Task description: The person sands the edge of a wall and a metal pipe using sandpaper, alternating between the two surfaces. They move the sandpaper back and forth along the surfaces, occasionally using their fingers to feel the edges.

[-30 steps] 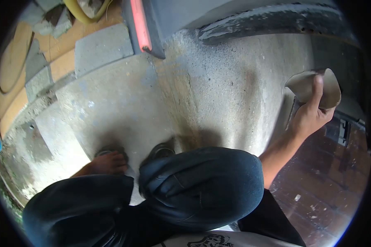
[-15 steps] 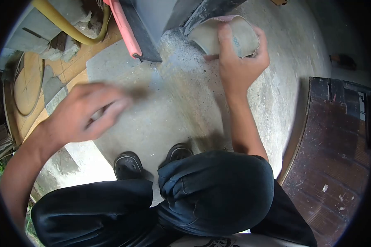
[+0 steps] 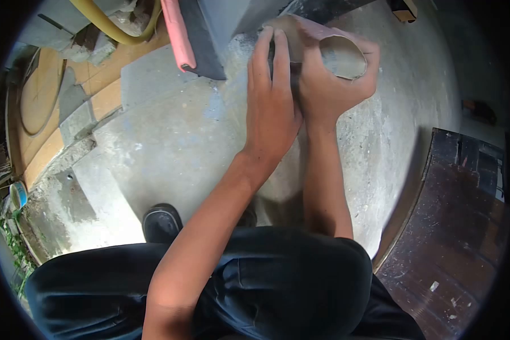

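A curled sheet of sandpaper [image 3: 343, 56] is at the top centre, its outer face pinkish and its inner side pale beige with faint blue print. My right hand [image 3: 331, 90] is wrapped round its right part, where the sheet bends into an open loop. At the sheet's left end is my left hand [image 3: 272, 96], its long fingers laid over the edge and its thumb hidden. The wrists are close together. Just beyond the hands stands a grey metal piece [image 3: 232, 22] with a dark lower edge.
Left of the metal piece is a pink strip [image 3: 178, 37], with a yellow hose [image 3: 110, 31] farther left. A dark brown panel [image 3: 447, 238] lies at the right. My shoe [image 3: 162, 222] rests on the concrete floor [image 3: 170, 141]. A small cup [image 3: 18, 194] is at the left edge.
My left hand has swung from the left over to the sheet beside my right hand. The sheet has turned and curled into a tighter loop. The view has shifted slightly.
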### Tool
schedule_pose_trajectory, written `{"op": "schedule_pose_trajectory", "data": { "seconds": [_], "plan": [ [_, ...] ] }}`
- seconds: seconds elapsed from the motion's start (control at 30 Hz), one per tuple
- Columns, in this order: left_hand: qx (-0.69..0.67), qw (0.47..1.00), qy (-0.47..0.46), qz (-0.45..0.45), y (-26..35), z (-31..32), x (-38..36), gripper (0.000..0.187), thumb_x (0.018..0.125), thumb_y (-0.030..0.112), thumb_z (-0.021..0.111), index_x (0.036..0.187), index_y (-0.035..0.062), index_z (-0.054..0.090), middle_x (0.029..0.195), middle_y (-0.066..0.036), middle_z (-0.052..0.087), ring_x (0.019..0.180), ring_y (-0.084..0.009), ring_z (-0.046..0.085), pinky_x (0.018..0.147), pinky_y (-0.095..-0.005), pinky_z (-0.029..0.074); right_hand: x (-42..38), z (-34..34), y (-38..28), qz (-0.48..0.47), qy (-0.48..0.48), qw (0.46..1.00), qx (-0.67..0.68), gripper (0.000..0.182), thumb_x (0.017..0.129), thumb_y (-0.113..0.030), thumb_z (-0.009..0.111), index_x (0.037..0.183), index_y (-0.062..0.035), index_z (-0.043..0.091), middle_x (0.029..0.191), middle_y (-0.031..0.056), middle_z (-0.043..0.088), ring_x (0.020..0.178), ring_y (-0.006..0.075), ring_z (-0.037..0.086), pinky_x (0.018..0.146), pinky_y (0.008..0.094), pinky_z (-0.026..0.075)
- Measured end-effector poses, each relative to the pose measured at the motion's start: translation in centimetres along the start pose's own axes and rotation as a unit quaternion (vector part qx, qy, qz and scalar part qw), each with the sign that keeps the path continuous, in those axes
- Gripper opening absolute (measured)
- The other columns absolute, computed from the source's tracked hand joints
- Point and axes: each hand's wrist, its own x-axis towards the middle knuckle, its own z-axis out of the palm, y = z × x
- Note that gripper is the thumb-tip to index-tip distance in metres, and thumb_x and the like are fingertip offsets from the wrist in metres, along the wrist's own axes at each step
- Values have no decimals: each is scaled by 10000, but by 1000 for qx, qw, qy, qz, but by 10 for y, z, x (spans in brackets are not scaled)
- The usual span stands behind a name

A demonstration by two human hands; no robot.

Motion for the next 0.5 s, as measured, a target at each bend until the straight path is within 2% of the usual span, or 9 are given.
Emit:
{"op": "schedule_pose_trajectory", "data": {
  "seconds": [0.07,0.2,0.27,0.37,0.43,0.5],
  "plan": [
    [52,998,34,-19,1,13,2,579,884,-40,519,1440,-82,361,1456,-251,380,1326,-442,396,1125,-490,329,5,1,5,-108,-21,993,-35,206,706,-14,807,847,-39,660,803,45,690,730,136,660,696,263,513],
    [103,991,83,-28,3,21,12,570,884,-18,526,1435,-62,387,1361,-205,453,1247,-385,460,1066,-463,381,16,-10,-7,-128,-91,984,-86,235,727,-52,835,883,-17,664,865,56,690,806,142,653,767,269,517],
    [135,982,127,-29,3,23,20,635,868,58,630,1462,3,410,1203,-165,515,1129,-340,501,969,-431,396,18,-8,-7,-122,-28,990,-64,210,722,-22,815,875,-17,673,867,60,700,812,138,655,770,275,521],
    [193,968,153,-41,0,31,18,608,872,100,625,1446,19,444,1155,-141,510,1109,-313,493,956,-431,354,15,-5,4,-112,-58,991,-51,199,718,-7,808,870,-16,680,862,60,704,807,136,657,774,282,525],
    [216,967,119,-66,2,26,13,605,866,94,600,1441,6,436,1152,-127,502,1083,-287,499,950,-425,340,6,-6,5,-83,-90,991,-55,196,717,-11,813,862,-12,681,863,60,708,802,133,657,778,278,524],
    [243,962,91,-85,3,21,10,601,860,88,574,1435,-8,428,1148,-113,493,1057,-262,505,944,-419,327,6,-4,8,-126,-78,987,-65,185,703,-26,810,852,-41,700,791,43,702,718,120,662,687,256,513]
  ]
}}
